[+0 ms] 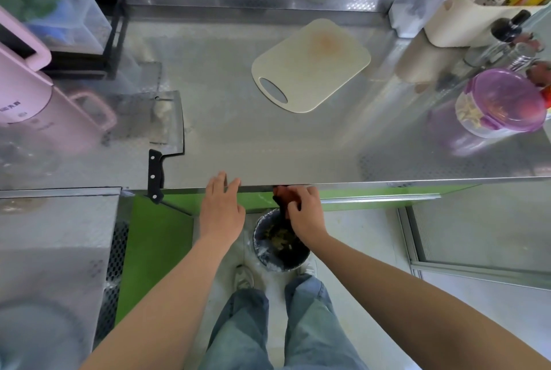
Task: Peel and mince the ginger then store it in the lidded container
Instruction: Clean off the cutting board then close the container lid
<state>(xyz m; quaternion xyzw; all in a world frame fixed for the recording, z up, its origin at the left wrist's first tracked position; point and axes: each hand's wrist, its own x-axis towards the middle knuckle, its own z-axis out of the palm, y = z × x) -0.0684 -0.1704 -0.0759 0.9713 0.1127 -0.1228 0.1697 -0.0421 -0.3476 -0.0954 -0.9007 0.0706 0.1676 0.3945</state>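
Observation:
My left hand point(221, 208) lies at the front edge of the steel counter point(268, 146), its straight fingers touching the rim. My right hand point(304, 214) is just below the same edge, fingers curled round a dark reddish-brown cloth point(283, 195) above a bin point(281, 241) on the floor. A cleaver point(165, 131) with a black handle rests on the counter at the left, the handle sticking out over the edge. A beige cutting board point(311, 64) lies bare at the back. A clear container with a purple lid point(504, 101) stands at the right. I see no ginger.
A pink appliance point(32, 83) and a rack with a clear box point(74, 24) stand at the left. Bottles point(507, 38) and a cream holder point(465, 21) crowd the back right corner. The bin holds dark scraps, right in front of my shoes.

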